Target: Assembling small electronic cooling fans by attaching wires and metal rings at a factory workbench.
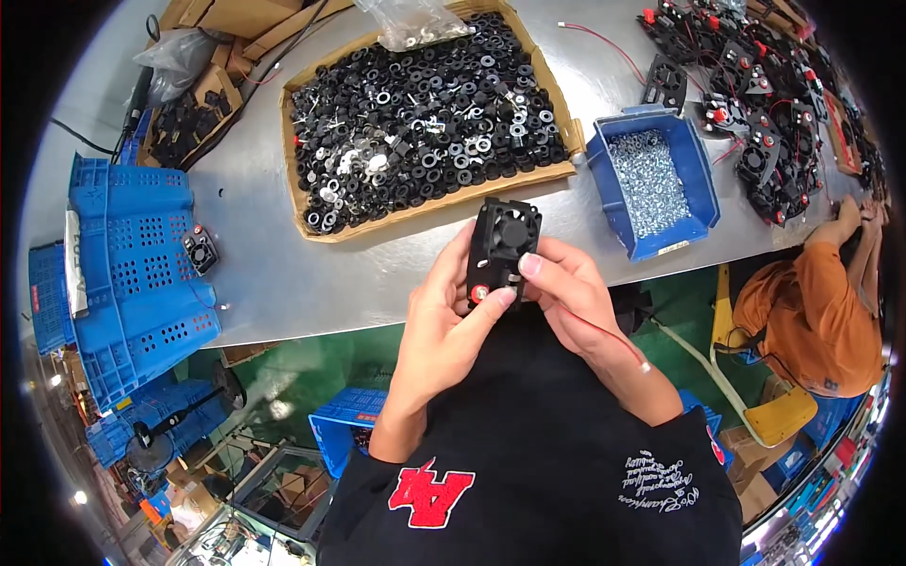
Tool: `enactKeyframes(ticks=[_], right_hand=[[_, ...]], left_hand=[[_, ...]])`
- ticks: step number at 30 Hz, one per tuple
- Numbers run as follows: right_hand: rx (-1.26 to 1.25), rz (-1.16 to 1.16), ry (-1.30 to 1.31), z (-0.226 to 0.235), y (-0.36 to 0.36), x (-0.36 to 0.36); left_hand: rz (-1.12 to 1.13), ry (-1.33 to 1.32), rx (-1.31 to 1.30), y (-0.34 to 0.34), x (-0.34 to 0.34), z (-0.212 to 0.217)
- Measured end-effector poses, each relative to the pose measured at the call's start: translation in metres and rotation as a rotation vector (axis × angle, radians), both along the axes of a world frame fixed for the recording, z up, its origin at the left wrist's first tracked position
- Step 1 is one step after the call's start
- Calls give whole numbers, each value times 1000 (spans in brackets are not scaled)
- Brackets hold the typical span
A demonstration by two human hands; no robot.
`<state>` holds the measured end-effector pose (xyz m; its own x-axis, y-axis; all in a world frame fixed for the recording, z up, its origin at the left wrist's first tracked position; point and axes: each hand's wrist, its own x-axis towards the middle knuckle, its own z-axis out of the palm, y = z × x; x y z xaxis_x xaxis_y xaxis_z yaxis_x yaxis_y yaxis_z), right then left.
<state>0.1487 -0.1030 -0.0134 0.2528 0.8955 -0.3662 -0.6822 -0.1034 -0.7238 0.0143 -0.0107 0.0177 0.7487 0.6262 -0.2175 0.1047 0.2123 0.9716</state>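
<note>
On the grey surface (377, 269) in front of us lies a shallow cardboard tray (304, 203) heaped with black rubber rings and silver washers, with a clear plastic bag (411, 21) resting on its far edge. To its right sits a blue bin (700, 179) of small silver screws, and beyond that a pile of finished black fan assemblies (755, 104) with red wires. At our left a blue perforated crate (132, 274) carries one lone small fan (200, 251). At the far right a person in an orange shirt (816, 321) leans on the surface. Nothing lies between us and the tray.

We hold a small black fan (505, 245) upright just above the near edge of the surface, between both hands. Our left hand (444, 321) curls around its left side and bottom, the fingers (495, 300) closed against a red fitting at the lower corner. Our right hand (571, 292) grips the right side, its fingers (530, 265) pressed tight on the frame. The fan is square, its round hub facing us, and a thin red wire (613, 338) trails from it over our right wrist to a small white end.
</note>
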Motion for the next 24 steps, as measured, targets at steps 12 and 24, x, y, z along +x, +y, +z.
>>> enactKeyframes(ticks=[12, 24], right_hand=[[117, -67, 121, -8, 1, -13], [67, -93, 5, -6, 4, -13]], left_hand=[[218, 80, 136, -8, -2, -8], [306, 12, -81, 0, -5, 6]])
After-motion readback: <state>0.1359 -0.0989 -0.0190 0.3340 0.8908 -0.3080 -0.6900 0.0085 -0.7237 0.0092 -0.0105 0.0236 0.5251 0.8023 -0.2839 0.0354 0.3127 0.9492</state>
